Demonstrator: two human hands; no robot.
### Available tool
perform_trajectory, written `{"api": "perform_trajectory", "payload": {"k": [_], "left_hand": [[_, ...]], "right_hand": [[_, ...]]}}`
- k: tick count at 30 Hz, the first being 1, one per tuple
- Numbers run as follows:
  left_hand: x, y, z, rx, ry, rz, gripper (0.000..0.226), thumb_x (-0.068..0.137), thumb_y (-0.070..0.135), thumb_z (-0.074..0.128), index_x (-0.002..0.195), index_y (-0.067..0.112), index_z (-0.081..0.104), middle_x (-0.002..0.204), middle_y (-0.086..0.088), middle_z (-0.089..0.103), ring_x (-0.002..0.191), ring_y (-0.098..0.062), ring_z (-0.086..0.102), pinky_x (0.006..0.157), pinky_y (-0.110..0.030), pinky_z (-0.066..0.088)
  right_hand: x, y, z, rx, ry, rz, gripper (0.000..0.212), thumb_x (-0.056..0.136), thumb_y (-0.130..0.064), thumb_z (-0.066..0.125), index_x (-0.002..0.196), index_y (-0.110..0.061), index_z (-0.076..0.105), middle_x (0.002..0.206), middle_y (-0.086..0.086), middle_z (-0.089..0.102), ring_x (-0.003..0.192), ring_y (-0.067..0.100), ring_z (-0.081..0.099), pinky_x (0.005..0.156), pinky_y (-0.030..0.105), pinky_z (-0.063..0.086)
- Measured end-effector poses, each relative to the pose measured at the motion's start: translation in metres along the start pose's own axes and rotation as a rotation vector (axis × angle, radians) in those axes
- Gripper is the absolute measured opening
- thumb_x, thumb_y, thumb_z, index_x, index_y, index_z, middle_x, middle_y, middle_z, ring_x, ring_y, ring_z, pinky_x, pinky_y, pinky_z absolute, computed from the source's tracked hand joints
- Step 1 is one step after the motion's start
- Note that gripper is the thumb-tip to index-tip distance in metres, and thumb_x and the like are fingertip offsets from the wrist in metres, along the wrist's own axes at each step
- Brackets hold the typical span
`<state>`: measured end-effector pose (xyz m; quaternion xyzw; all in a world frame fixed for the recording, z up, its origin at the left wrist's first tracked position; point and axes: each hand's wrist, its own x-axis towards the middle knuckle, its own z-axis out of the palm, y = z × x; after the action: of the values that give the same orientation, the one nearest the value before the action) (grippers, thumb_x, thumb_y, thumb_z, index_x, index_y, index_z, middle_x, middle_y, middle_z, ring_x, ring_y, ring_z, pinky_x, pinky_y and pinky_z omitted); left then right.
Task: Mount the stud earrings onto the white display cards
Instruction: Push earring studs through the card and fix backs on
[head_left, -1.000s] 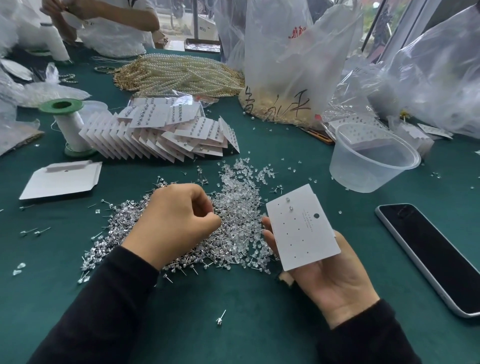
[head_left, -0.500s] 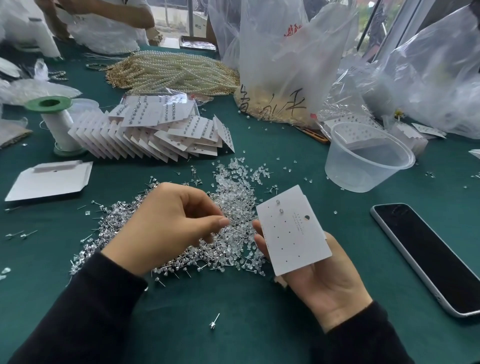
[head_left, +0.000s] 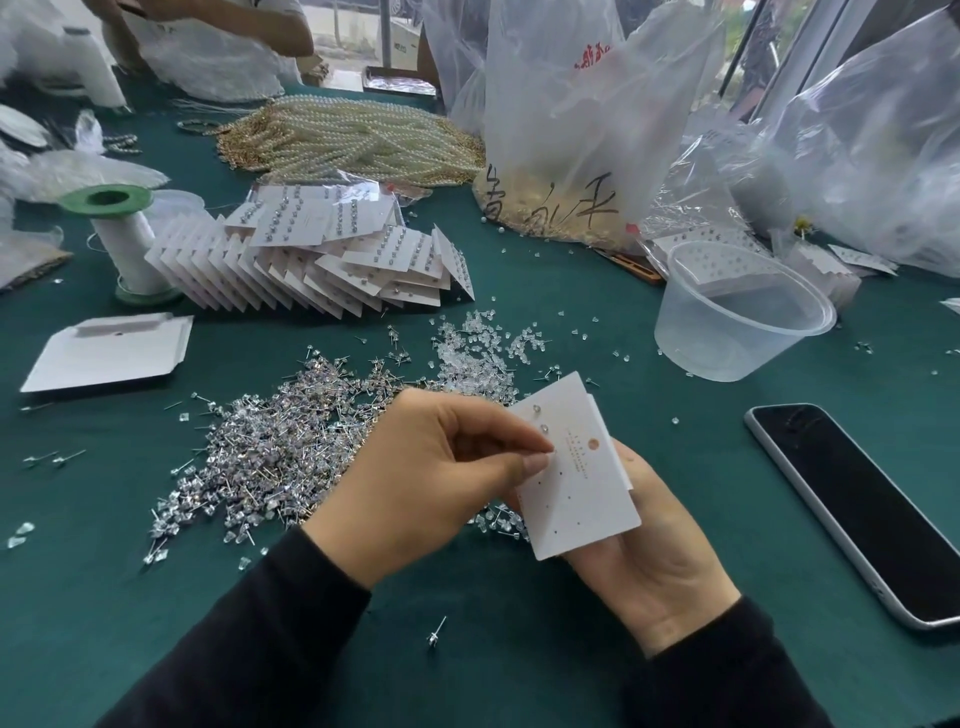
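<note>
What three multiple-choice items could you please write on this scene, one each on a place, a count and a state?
1. Where does the phone lie?
A. On the table, right of the held card
B. On a shelf
C. In a drawer

2. How many studs show mounted on the white display card, above the pinching left hand?
A. Two
B. Eight
C. Twelve

3. What is the right hand doing?
A. Lying flat on the table
B. Holding the card from beneath
C. Gripping the phone

Key: 1 A, the phone lies flat on the table to the card's right. 2 A, two studs sit near the card's top edge. 3 B, the card rests on the right hand's fingers.
</note>
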<state>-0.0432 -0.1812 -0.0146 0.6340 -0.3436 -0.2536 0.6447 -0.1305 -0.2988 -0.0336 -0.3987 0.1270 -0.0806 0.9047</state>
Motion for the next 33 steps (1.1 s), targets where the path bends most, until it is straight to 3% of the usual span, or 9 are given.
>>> {"api": "perform_trajectory", "payload": {"k": [8,13,17,19,22,26,28,33], "left_hand": [[0.0,-0.002,-0.001,0.059,0.008,0.012,0.023,0.072,-0.01,0.068,0.068,0.012,0.074,0.069,-0.01,0.072,0.062,-0.018,0.068,0.062,-0.03,0.058],[0.0,-0.007,0.0,0.123,0.093,0.004,0.012,0.07,0.0,0.074,0.066,0.012,0.072,0.066,-0.009,0.071,0.058,-0.019,0.066,0.06,-0.033,0.058],[0.0,-0.009,0.005,0.163,0.123,-0.003,0.007,0.071,0.007,0.074,0.067,0.013,0.073,0.056,0.0,0.068,0.051,-0.009,0.062,0.053,-0.022,0.052],[0.0,-0.01,0.007,0.133,0.118,-0.021,0.006,0.075,0.015,0.071,0.071,0.011,0.074,0.061,-0.004,0.07,0.055,-0.011,0.065,0.057,-0.024,0.055],[-0.001,-0.009,0.008,-0.071,0.03,-0.121,0.035,0.068,0.038,0.068,0.078,0.005,0.075,0.075,-0.011,0.074,0.07,-0.017,0.07,0.062,-0.023,0.056],[-0.003,-0.008,0.009,-0.224,-0.026,-0.223,0.022,0.065,0.022,0.072,0.081,0.007,0.074,0.08,-0.009,0.074,0.072,-0.014,0.07,0.059,-0.019,0.053],[-0.002,-0.008,0.008,-0.313,0.015,-0.288,0.008,0.074,0.006,0.067,0.077,0.003,0.074,0.077,-0.01,0.073,0.067,-0.015,0.068,0.055,-0.022,0.053],[0.001,-0.005,0.003,-0.278,0.174,-0.355,0.037,0.081,-0.008,0.053,0.05,0.007,0.067,0.056,-0.004,0.066,0.048,-0.011,0.062,0.042,-0.019,0.049]], "right_hand": [[-0.001,0.0,0.001,-0.055,0.066,-0.002,0.047,0.068,-0.002,0.061,0.112,0.011,0.053,0.093,0.021,0.058,0.08,0.028,0.056,0.071,0.035,0.056],[-0.001,0.002,0.001,-0.153,0.154,-0.036,0.037,0.065,-0.001,0.068,0.1,0.005,0.06,0.082,0.016,0.063,0.069,0.022,0.059,0.062,0.03,0.054],[-0.001,0.009,0.001,-0.481,0.316,-0.277,0.007,0.077,-0.005,0.068,0.082,-0.004,0.063,0.07,0.008,0.064,0.061,0.016,0.058,0.054,0.029,0.048],[0.001,0.013,0.001,-0.712,0.408,-0.459,0.008,0.084,-0.003,0.063,0.078,-0.009,0.062,0.07,0.004,0.063,0.064,0.015,0.058,0.058,0.029,0.047],[0.003,0.019,0.003,-0.96,0.484,-0.648,0.011,0.082,-0.013,0.06,0.075,-0.022,0.058,0.074,-0.006,0.062,0.068,0.012,0.06,0.058,0.02,0.047],[0.006,0.023,0.004,-1.172,0.521,-0.791,0.004,0.079,-0.016,0.057,0.079,-0.018,0.061,0.082,-0.005,0.061,0.076,0.011,0.059,0.066,0.037,0.052],[0.006,0.023,0.003,-1.191,0.49,-0.806,0.006,0.079,-0.017,0.059,0.081,-0.014,0.063,0.084,-0.006,0.062,0.08,0.009,0.06,0.07,0.037,0.053],[0.003,0.023,0.002,-1.166,0.374,-0.757,0.01,0.076,-0.018,0.065,0.083,-0.012,0.066,0.098,-0.006,0.067,0.097,0.004,0.061,0.086,0.027,0.05]]}}
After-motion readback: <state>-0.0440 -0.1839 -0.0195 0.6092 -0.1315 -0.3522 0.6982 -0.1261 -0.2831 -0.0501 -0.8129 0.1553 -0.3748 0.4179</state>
